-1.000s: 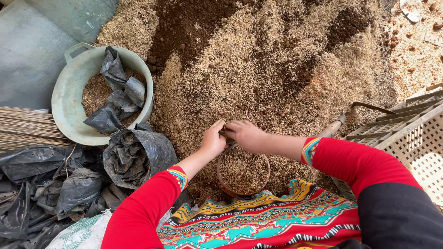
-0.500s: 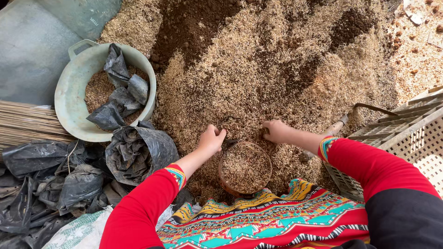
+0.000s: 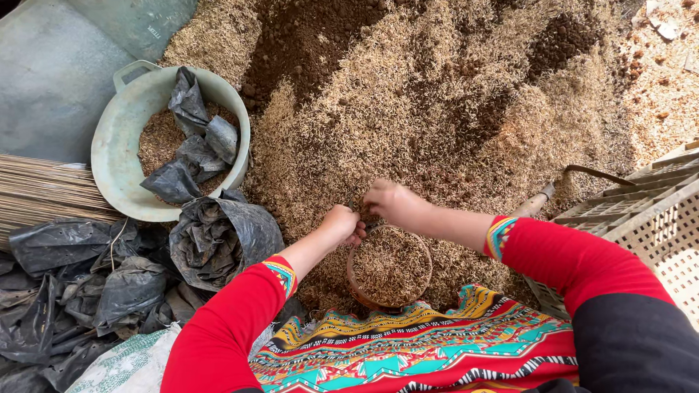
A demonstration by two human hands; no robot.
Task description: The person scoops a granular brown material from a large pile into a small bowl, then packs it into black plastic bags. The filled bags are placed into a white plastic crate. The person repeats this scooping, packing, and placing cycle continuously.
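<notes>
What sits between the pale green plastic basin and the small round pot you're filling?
In the head view, a crumpled black plastic bag stands between the pale green plastic basin and the small round pot, beside the left hand.

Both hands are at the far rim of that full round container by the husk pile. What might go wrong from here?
1. The round container looks heaped to its rim, so more husk pushed in by the left hand or right hand would likely spill over.
2. It sits against the patterned cloth on the lap, so overflow may land there.
3. The slope of the husk pile rises right behind it, and loose material could slide down around it.
</notes>
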